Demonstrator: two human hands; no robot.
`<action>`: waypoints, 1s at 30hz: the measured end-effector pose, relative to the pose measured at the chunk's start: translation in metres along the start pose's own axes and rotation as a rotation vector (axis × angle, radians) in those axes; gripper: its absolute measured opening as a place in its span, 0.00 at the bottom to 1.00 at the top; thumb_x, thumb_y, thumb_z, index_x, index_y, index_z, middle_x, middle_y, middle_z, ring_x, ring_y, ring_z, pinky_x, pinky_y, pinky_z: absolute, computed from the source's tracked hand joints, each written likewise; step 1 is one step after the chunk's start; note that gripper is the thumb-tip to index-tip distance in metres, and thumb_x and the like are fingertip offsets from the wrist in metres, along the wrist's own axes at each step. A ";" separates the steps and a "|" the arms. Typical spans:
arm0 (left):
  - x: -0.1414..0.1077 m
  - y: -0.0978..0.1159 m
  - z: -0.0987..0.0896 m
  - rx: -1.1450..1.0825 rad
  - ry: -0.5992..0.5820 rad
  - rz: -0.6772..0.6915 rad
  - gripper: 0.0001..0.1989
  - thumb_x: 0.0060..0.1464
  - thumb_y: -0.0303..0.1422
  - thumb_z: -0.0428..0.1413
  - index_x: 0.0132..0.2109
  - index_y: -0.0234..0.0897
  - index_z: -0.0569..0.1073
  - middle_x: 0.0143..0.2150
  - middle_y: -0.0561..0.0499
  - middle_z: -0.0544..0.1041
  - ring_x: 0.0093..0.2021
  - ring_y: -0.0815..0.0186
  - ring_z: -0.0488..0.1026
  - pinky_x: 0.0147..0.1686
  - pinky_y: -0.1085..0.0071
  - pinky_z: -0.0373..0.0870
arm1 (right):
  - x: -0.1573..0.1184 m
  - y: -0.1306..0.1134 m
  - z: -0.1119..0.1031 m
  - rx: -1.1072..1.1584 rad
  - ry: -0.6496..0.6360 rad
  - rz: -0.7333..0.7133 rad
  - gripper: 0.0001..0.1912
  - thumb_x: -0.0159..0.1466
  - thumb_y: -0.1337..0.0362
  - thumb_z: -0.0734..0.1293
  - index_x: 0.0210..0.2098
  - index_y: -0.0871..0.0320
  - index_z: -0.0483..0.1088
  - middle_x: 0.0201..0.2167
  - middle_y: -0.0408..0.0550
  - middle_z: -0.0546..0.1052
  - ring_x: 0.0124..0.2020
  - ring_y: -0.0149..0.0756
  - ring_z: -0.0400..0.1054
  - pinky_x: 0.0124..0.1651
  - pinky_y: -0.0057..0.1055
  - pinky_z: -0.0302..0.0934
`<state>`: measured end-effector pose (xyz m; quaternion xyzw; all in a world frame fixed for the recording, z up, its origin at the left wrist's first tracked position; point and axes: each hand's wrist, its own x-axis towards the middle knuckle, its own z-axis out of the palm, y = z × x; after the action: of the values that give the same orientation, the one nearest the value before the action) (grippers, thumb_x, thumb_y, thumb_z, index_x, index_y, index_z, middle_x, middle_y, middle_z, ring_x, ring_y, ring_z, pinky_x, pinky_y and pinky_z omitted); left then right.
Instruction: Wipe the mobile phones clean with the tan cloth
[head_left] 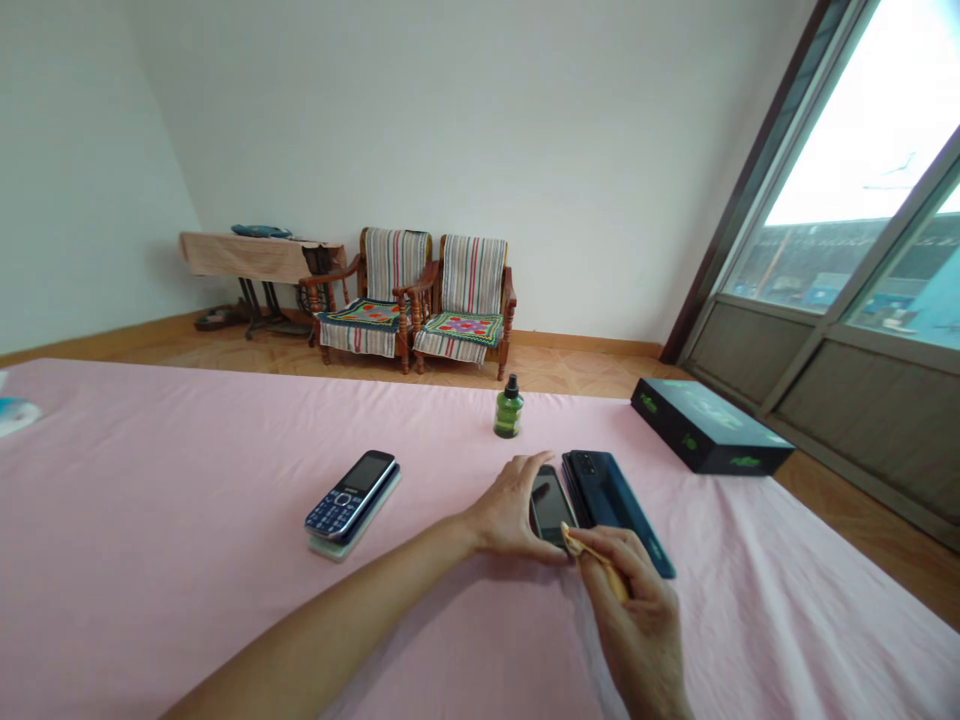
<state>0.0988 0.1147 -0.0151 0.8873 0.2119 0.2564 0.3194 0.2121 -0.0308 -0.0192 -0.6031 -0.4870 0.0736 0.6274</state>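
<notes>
My left hand (517,510) grips a small dark-screened phone (550,503) by its edges, thumb at the near end and fingers at the far end. A bunched yellow cloth (616,582) is pinched in my right hand (634,600), and its tip touches the phone's near right corner. Just right of that phone lies a stack of phones with a dark blue smartphone (611,500) on top. To the left, a blue keypad phone (352,493) rests on a pale phone (337,548). Beyond my hands stands a green spray bottle (508,410) with a black top.
A pink sheet (187,480) covers the surface. At its far right lies a black box (709,425) with green lettering. Past the far edge are two wooden chairs (461,310) and a cloth-covered table (255,258). Windows (810,250) line the right side.
</notes>
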 end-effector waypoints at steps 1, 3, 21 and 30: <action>0.004 -0.002 0.002 -0.002 -0.006 0.004 0.61 0.29 0.41 0.72 0.67 0.35 0.49 0.63 0.37 0.59 0.62 0.46 0.57 0.62 0.52 0.55 | 0.000 0.000 0.000 0.005 -0.004 -0.004 0.08 0.58 0.63 0.67 0.32 0.54 0.79 0.32 0.48 0.74 0.34 0.36 0.72 0.32 0.27 0.67; 0.011 -0.007 0.006 -0.005 -0.023 0.007 0.63 0.26 0.40 0.72 0.67 0.32 0.50 0.62 0.35 0.59 0.62 0.45 0.58 0.62 0.52 0.56 | -0.001 0.000 0.001 0.012 -0.017 -0.008 0.08 0.58 0.63 0.67 0.33 0.55 0.79 0.32 0.49 0.74 0.33 0.36 0.72 0.31 0.27 0.68; -0.066 0.008 -0.074 0.272 0.270 -0.120 0.37 0.54 0.32 0.58 0.67 0.37 0.51 0.63 0.40 0.60 0.63 0.53 0.58 0.63 0.55 0.52 | -0.008 0.006 0.008 0.007 -0.148 -0.052 0.09 0.60 0.66 0.64 0.34 0.55 0.78 0.33 0.48 0.74 0.34 0.35 0.72 0.32 0.26 0.67; -0.137 -0.016 -0.147 0.771 0.175 -0.625 0.32 0.52 0.45 0.57 0.61 0.36 0.62 0.51 0.40 0.74 0.53 0.48 0.70 0.50 0.59 0.66 | -0.024 0.000 0.028 0.057 -0.255 -0.030 0.11 0.59 0.68 0.62 0.33 0.55 0.77 0.31 0.48 0.72 0.31 0.35 0.69 0.31 0.26 0.64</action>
<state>-0.0981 0.1197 0.0279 0.8100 0.5727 0.1253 0.0107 0.1797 -0.0282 -0.0373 -0.5634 -0.5696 0.1542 0.5782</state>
